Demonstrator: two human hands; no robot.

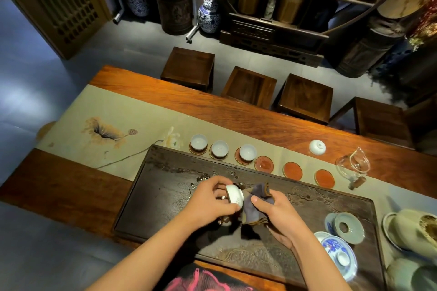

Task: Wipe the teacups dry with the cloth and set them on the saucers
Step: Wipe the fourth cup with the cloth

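My left hand (208,203) grips a white teacup (234,196) tipped on its side over the dark tea tray (165,186). My right hand (274,210) holds a grey-purple cloth (256,205) pressed against the cup's mouth. Three white teacups (198,142) (220,148) (247,152) stand on saucers in a row along the tray's far edge. To their right lie three bare red saucers (264,163) (292,170) (324,178).
A white lidded cup (317,147) and a glass pitcher (352,165) stand at the far right. A celadon lid (348,227) and a blue-and-white gaiwan (338,253) sit on the tray's right end, beside pale ceramic vessels (411,229). Stools (305,97) line the table's far side.
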